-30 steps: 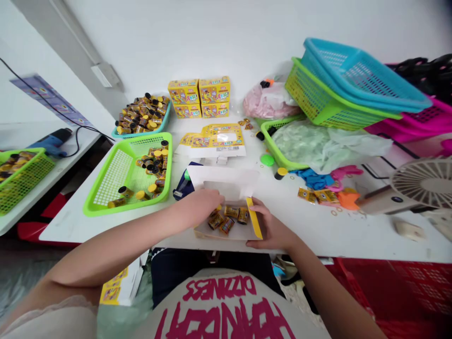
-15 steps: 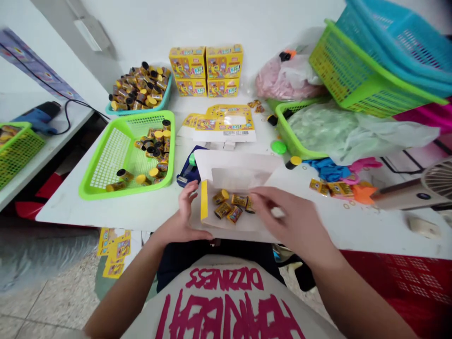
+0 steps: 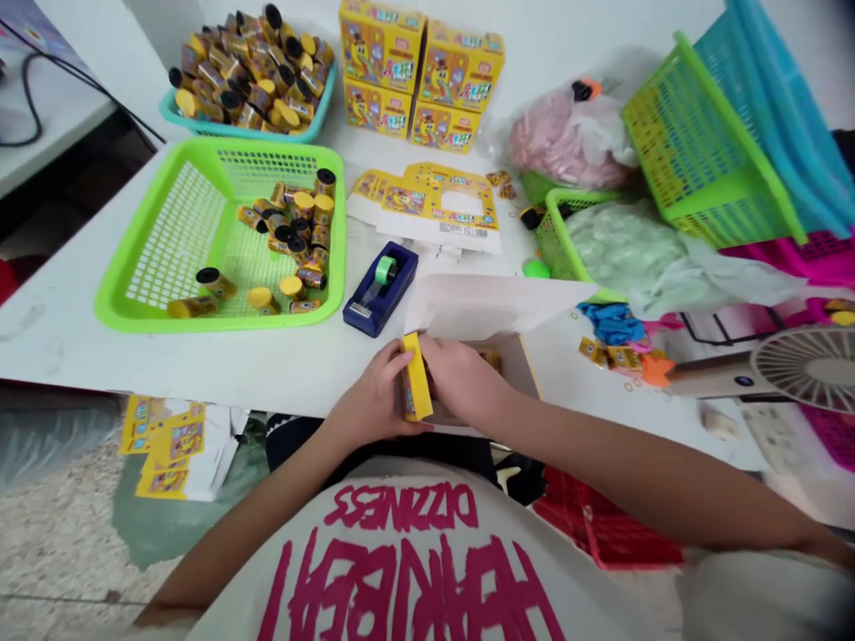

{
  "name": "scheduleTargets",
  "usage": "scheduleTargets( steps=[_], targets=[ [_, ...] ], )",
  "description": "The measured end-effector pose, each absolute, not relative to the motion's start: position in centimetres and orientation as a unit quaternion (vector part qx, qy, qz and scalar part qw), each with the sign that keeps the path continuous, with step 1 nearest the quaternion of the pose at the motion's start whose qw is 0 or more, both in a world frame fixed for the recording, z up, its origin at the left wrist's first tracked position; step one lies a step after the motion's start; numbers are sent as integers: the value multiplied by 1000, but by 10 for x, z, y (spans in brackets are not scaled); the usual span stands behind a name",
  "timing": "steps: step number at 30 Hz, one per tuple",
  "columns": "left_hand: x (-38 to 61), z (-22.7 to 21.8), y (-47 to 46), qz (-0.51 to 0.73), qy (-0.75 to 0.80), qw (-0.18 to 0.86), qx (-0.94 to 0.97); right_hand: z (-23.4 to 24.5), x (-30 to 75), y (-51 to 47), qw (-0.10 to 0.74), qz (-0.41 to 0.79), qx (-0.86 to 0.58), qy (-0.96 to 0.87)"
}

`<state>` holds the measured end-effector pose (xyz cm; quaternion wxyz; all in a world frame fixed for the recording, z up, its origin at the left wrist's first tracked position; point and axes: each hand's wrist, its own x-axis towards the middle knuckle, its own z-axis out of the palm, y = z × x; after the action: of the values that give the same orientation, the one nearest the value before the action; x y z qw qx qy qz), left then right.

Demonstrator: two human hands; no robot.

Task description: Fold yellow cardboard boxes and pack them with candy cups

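Note:
An open cardboard box [image 3: 494, 313], white inside and yellow outside, lies at the near table edge. My left hand [image 3: 374, 401] grips its left side and holds the yellow flap [image 3: 415, 378] upright. My right hand [image 3: 460, 378] reaches across into the box, fingers curled next to the flap; it hides most of the small yellow tubes inside. One tube [image 3: 491, 359] shows just right of that hand. A blue tape dispenser [image 3: 380, 289] with a green roll stands just beyond my left hand.
A green basket [image 3: 166, 307] with several small tubes sits at the left, a teal tray [image 3: 247, 129] full of tubes behind it. Closed yellow boxes [image 3: 418, 76] and flat box blanks [image 3: 427, 200] lie further back. Stacked baskets [image 3: 721, 151], plastic bags and a fan [image 3: 802, 365] fill the right.
My right hand has moved left into the box beside the flap. My left hand has closed on the box's left side. The view has tilted down and nearer.

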<state>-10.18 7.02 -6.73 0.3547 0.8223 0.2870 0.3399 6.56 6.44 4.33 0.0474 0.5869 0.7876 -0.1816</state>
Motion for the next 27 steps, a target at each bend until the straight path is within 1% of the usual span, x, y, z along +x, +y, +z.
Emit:
scheduleTargets(
  steps=[6,9,12,17,22,27],
  targets=[
    [-103,-69,69,365,281,354,814,44,79,68,92,-159,625,759],
    [-104,-68,69,370,270,353,816,37,86,67,111,-168,610,767],
    [-103,-68,70,370,269,357,814,33,86,65,104,-174,600,774],
    [-102,-72,71,378,269,353,812,36,81,63,72,-139,622,767],
    [-102,-76,71,382,264,352,813,33,80,66,108,-130,579,798],
    [-101,-75,72,388,266,347,811,40,82,70,121,-109,592,790]
  ],
)
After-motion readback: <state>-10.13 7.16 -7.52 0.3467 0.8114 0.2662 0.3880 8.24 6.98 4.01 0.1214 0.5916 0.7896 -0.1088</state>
